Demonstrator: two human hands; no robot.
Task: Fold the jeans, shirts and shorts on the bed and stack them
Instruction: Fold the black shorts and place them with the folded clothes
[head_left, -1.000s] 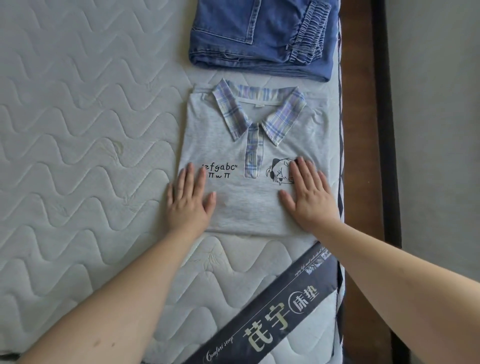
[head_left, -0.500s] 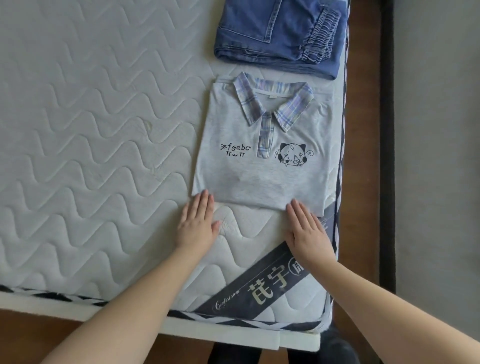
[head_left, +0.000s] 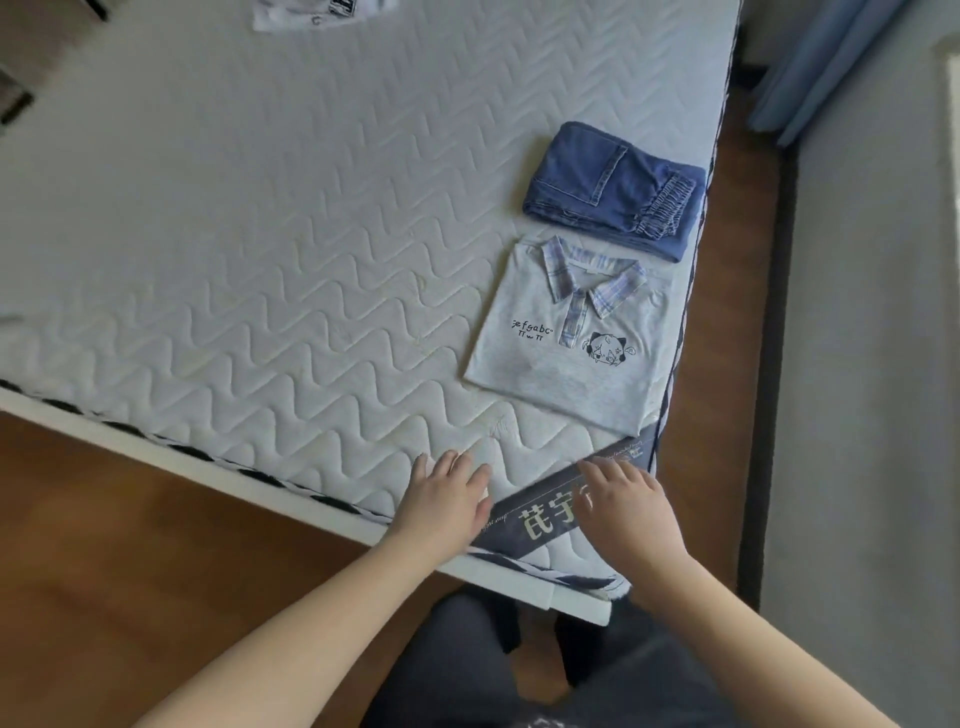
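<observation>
Your left hand (head_left: 447, 501) and right hand (head_left: 626, 512) hover flat, holding nothing. Beyond them lies the folded shirt (head_left: 566, 353). The folded jeans (head_left: 613, 189) sit farther beyond.

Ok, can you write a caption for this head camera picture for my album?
Open left hand and right hand above the mattress near a folded shirt and jeans.

Bare forearms (head_left: 322, 613), dark grey trousers (head_left: 447, 670)

A dark label band (head_left: 540, 514) with pale characters crossed my mattress's corner at five o'clock. Brown wooden flooring (head_left: 104, 519) lay at eight o'clock, a blue curtain (head_left: 810, 78) hung at one o'clock.
</observation>
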